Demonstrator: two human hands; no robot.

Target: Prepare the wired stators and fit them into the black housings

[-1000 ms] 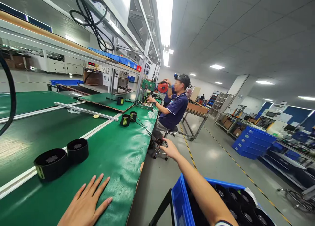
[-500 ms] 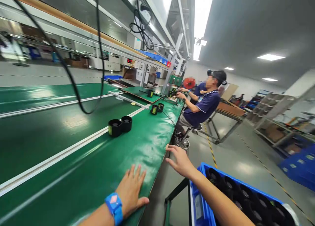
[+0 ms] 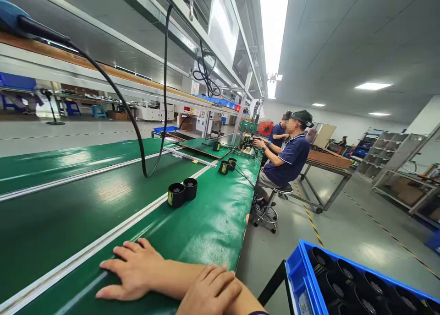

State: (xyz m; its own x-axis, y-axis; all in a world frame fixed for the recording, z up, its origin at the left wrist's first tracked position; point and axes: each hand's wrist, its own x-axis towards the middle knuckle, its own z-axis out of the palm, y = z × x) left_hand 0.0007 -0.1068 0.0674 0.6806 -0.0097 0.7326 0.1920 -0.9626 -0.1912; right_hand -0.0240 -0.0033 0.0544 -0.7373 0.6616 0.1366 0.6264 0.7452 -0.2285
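My right hand (image 3: 134,269) lies palm down on the green mat (image 3: 213,232), fingers spread and pointing left, holding nothing. Across my right forearm (image 3: 182,276) rests my left hand (image 3: 209,292), its fingers curled over the arm; the wrist is cut off by the lower edge of the view. Beyond my hands, a black cylindrical part (image 3: 176,195) with a yellow-green label stands upright beside a second black cylinder (image 3: 190,188). Neither hand touches these.
At right, a blue crate (image 3: 302,274) holds several black cylinders. More cylinders (image 3: 224,167) stand farther along the bench. A black cable (image 3: 137,136) hangs over the left side. A co-worker (image 3: 288,154) sits on a stool at the bench; another person is behind.
My right hand has swung from beyond the bench edge to the mat at left. My left hand has lifted off the mat onto my right forearm. The view has shifted.
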